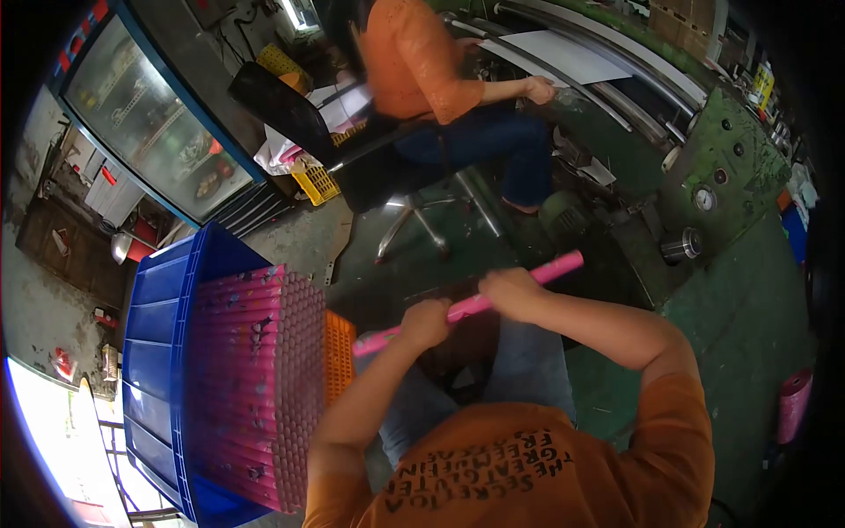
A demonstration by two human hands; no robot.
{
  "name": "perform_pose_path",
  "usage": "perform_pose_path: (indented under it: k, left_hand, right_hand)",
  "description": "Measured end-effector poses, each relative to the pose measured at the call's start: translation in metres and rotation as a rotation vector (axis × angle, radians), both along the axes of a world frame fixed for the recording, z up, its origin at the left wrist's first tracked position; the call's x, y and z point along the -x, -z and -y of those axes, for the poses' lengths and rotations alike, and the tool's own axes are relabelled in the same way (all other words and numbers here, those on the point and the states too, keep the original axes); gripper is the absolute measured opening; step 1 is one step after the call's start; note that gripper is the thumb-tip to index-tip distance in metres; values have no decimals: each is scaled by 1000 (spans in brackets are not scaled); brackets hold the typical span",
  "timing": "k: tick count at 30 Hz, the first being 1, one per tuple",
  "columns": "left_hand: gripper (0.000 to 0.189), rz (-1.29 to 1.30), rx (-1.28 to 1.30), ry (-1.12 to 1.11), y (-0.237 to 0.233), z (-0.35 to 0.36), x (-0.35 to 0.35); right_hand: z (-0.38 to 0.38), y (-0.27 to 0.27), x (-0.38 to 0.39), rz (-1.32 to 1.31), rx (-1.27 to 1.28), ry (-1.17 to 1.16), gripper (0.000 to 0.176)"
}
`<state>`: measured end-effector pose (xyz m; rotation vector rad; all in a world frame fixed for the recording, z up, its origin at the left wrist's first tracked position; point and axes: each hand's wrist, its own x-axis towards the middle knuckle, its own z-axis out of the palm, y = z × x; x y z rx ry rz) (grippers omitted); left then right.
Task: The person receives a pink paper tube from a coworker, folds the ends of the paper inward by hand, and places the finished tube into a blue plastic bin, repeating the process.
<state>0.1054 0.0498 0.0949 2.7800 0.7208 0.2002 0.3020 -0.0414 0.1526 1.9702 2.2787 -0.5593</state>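
A long pink tube (468, 305) with a printed pattern lies across the space above my lap, tilted up to the right. My left hand (426, 324) is closed around it left of its middle. Further along, my right hand (514, 293) is closed on the same tube, slightly smeared by motion. Both ends of the tube stick out past my hands. To my left, a blue crate (158, 348) on its side holds a tall stack of similar pink tubes (255, 352), their round ends facing me.
An orange crate (339, 356) stands beside the stack. Ahead, a co-worker in an orange top (414, 57) sits on a wheeled chair (409, 211) at a green machine (726, 167) with long rollers. A glass-door fridge (154, 114) stands at left, and a pink roll (794, 405) at far right.
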Motion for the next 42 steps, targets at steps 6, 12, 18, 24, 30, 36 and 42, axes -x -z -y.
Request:
perform_pose_path:
  k: [6, 12, 18, 24, 30, 36, 42]
  left_hand:
    - [20, 36, 23, -96, -6, 7, -3]
    - [27, 186, 304, -25, 28, -10, -4]
    - [36, 159, 470, 32, 48, -23, -5]
    - [35, 520, 647, 24, 50, -1, -36]
    - [27, 648, 397, -175, 73, 9, -56]
    - [24, 898, 621, -267, 150, 21, -22]
    - [29, 761, 714, -283, 174, 15, -14]
  right_hand:
    - [0, 8, -11, 2, -19, -47, 23]
    - [-3, 2, -12, 208, -462, -89, 18]
    - [-14, 4, -29, 298, -409, -164, 11]
    - [-23, -19, 17, 486, -289, -303, 13]
    - [-17, -29, 65, 969, -395, -588, 21]
    - [-20, -113, 63, -78, -701, -418, 43]
    - [-45, -89, 68, -271, -704, -180, 60]
